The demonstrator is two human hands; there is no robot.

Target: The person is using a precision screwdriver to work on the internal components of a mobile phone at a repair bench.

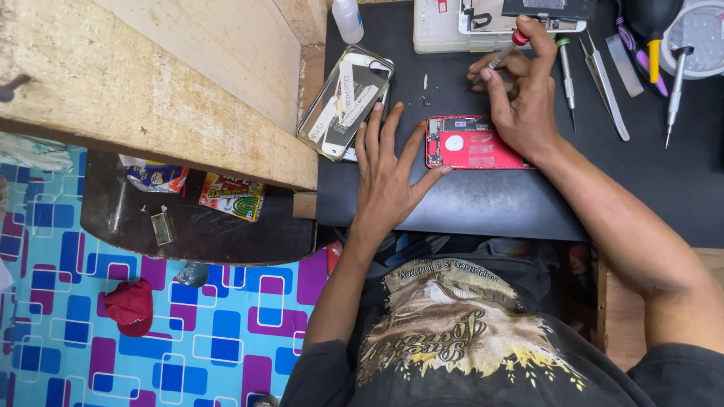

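- Left hand (pixel 388 177) flat, fingers spread, just left of red opened phone (pixel 471 143), steadying it on the counter (pixel 483 203).
- Right hand (pixel 520 98) over phone's right end, fingers clamped on red-capped screwdriver (pixel 498 56), tip angled down beyond the phone.

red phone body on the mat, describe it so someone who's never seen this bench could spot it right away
Start at the black work mat covering the bench. Near its middle, between the left hand and the right hand, lies the opened red phone body, its insides facing up. It is the only red item there; the phone case to its left is clear, with paper strips inside.

Red phone (pixel 467 143) partly hidden by hands.
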